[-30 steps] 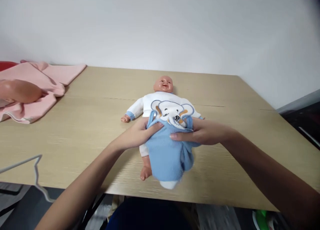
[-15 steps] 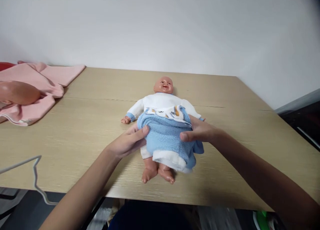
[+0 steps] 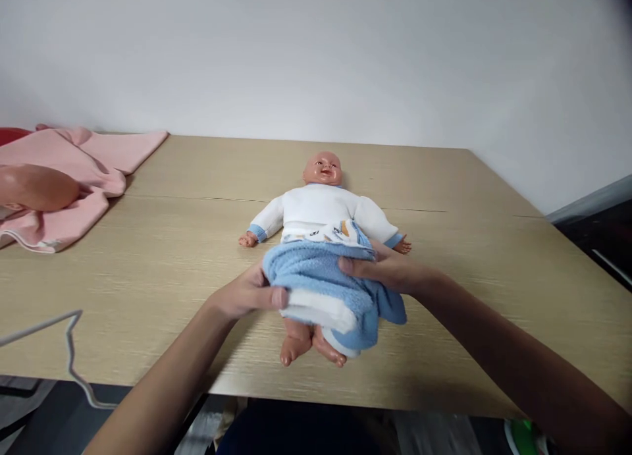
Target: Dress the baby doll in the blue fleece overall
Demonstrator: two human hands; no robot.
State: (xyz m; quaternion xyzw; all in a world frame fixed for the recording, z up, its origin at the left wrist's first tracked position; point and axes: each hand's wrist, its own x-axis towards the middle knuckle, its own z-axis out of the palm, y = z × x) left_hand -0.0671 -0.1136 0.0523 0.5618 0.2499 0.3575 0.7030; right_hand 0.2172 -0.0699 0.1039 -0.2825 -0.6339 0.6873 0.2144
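The left hand (image 3: 247, 294) and right hand (image 3: 390, 267) gripped opposite sides of the garment (image 3: 311, 264) toward the six-o'clock end of the doll (image 3: 318, 205), apparently gathering it, the next move seemingly wanting both grips steady.

Looked like an indoor room of uncertain kind, judging by a white wall (image 3: 316, 60) at twelve o'clock behind a wood-grained counter (image 3: 162, 264) bearing a baby doll (image 3: 318, 203).
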